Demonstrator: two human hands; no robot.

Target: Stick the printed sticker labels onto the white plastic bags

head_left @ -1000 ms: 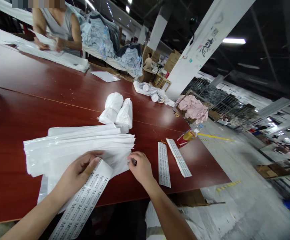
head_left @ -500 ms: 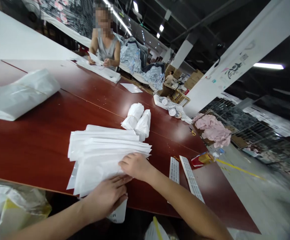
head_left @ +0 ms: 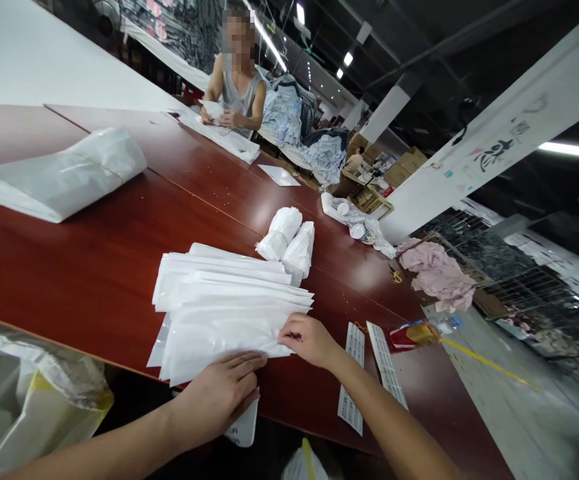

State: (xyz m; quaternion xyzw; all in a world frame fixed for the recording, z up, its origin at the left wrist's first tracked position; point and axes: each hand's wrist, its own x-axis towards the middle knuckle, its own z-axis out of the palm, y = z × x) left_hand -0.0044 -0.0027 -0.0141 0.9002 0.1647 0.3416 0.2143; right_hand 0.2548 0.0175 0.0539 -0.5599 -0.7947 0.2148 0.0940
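Observation:
A fanned stack of white plastic bags (head_left: 219, 313) lies near the table's front edge. My left hand (head_left: 224, 390) rests its fingers on the stack's lower edge. Beneath its palm a white sticker sheet (head_left: 245, 427) with printed letters pokes out over the table edge, apparently held by the thumb, which is partly hidden. My right hand (head_left: 312, 341) is closed in a pinch at the right edge of the top bag; its fingertips touch the plastic. Two printed sticker strips, the nearer sticker strip (head_left: 353, 380) and the farther sticker strip (head_left: 386, 363), lie right of that hand.
Two rolled white bundles (head_left: 282, 233) sit behind the stack. A large rolled plastic bundle (head_left: 69, 173) lies left. A red-and-gold packet (head_left: 414, 335), a bottle (head_left: 446, 325) and yellow-handled scissors (head_left: 395, 275) are at right. A co-worker (head_left: 239, 93) handles white material across the table (head_left: 194, 207).
My right hand has gone from lying over the bag to a pinch at its right edge, shifting right. My left hand stays at the lower edge. The view has turned slightly left.

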